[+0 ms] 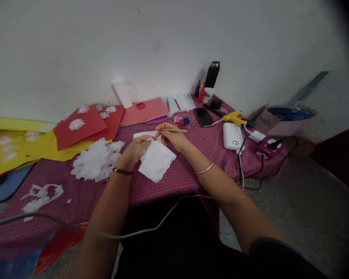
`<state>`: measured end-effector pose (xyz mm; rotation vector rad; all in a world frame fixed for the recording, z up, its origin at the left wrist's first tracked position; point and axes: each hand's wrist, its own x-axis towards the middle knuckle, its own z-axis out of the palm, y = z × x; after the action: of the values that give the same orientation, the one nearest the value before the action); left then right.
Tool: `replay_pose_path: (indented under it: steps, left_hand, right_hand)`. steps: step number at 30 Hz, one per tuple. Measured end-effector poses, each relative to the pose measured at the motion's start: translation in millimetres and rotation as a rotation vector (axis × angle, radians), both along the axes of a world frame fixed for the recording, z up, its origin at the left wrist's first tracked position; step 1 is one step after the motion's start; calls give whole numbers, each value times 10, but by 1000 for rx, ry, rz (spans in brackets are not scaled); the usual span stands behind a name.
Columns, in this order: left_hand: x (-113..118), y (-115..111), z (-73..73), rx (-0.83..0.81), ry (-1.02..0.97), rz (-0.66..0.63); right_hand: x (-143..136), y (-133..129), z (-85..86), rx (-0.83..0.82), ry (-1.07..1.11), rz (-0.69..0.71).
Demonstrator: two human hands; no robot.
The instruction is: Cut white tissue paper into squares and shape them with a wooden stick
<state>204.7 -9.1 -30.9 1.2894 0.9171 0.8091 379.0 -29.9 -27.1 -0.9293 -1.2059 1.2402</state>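
White paper: one loose piece, right of the paper pile, above the checked cloth.
Left hand: thumb and fingers pinching the white paper's top edge, apparently to steady it.
Right hand: fingers drawn together on a slim stick, pen-fashion, presumably for control; tip contact cannot be told.
Red cards: behind the pile, likely set out of the way.

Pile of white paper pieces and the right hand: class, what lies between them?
In the head view, the left hand lies between them, holding thin white paper.
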Motion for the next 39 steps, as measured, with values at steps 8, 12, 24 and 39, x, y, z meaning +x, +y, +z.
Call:
replay_pose_path:
  steps: [8, 12, 24, 39]
  left_hand:
    - [31, 2, -28, -34, 80, -5]
    - [52, -30, 14, -20, 81, 17]
    - [50, -5, -93, 135, 170, -16]
    - [56, -28, -63, 333, 365, 86]
  right_hand:
    - [19, 60, -35, 103, -18, -94]
    - [-3, 83, -66, 125, -70, -87]
    - [24, 126, -127, 203, -128, -55]
    - [29, 91, -107, 260, -275, 63]
